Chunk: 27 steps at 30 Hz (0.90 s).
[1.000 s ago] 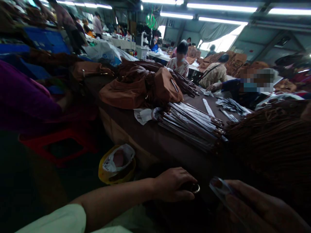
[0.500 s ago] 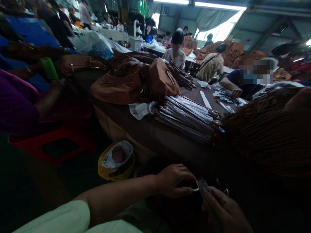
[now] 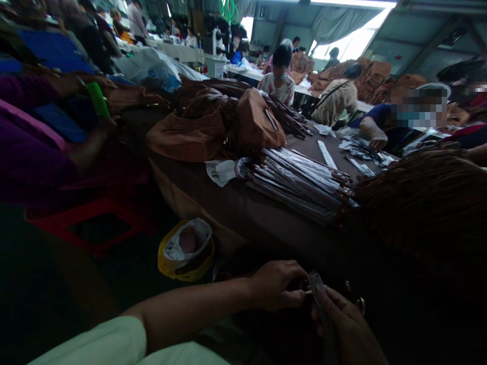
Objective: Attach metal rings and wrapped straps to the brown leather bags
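Note:
Low in front of me, my left hand (image 3: 279, 285) is closed, with thumb and fingers pinching a small gold-coloured metal ring (image 3: 308, 292). My right hand (image 3: 344, 315) grips a strap wrapped in clear plastic (image 3: 316, 281), whose upper end sticks up between my hands and touches the ring. The strap's lower part runs down past my right palm into shadow. Close by my right hand, another gold-coloured metal ring (image 3: 361, 305) shows against something dark that I cannot make out. A bundle of plastic-wrapped straps (image 3: 300, 182) lies on the dark table (image 3: 224, 208) beyond my hands.
Brown bags (image 3: 186, 136) sit behind the bundle; a large pile of brown cords or straps (image 3: 426, 203) is at right. A yellow bag (image 3: 175, 268) stands on the floor. At left, a co-worker in purple (image 3: 34, 152) sits near a green comb-like object (image 3: 98, 100). Other people work across the table.
The whole view has shifted slightly right. The ring has come up against the strap's end between my hands. The co-worker's arm at left has moved.

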{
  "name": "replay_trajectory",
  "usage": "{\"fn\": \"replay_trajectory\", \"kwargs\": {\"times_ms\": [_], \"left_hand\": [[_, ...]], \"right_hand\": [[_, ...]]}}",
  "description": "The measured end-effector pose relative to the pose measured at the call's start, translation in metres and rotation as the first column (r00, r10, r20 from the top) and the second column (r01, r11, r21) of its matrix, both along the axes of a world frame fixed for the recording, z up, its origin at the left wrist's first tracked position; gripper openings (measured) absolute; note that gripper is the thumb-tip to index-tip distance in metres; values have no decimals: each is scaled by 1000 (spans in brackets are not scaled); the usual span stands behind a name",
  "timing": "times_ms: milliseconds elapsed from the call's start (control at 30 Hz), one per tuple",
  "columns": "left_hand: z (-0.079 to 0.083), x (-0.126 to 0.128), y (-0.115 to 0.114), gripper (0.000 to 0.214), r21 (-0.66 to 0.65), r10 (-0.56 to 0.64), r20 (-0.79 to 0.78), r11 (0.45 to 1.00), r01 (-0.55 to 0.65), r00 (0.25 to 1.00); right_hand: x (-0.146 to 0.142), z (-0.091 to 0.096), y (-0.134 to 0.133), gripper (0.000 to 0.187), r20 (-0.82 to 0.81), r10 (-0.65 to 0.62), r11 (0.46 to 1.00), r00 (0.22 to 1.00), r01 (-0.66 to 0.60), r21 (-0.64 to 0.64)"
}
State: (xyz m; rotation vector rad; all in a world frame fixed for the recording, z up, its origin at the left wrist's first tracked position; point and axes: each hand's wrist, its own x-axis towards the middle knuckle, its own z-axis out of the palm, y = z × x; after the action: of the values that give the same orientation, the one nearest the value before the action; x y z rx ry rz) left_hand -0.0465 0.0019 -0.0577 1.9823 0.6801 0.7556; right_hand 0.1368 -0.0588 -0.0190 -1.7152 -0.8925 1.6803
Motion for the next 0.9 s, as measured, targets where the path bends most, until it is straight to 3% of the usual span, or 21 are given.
{"fn": "replay_trajectory", "kwargs": {"times_ms": [300, 533, 800, 900], "left_hand": [[3, 3, -8, 25, -150, 128, 4, 981, -126, 992], [-1, 2, -8, 24, -205, 104, 30, 974, -96, 994], [2, 0, -6, 25, -217, 78, 15, 973, -73, 997], [2, -1, -7, 25, -222, 96, 15, 971, -91, 995]], "right_hand": [[-9, 5, 2, 42, 23, 20, 1000, 1000, -21, 11], [1, -6, -13, 53, 182, 67, 998, 981, -67, -6], [-13, -1, -16, 44, 247, 83, 978, 966, -127, 167], [-14, -5, -17, 44, 275, 84, 975, 958, -136, 176]]}}
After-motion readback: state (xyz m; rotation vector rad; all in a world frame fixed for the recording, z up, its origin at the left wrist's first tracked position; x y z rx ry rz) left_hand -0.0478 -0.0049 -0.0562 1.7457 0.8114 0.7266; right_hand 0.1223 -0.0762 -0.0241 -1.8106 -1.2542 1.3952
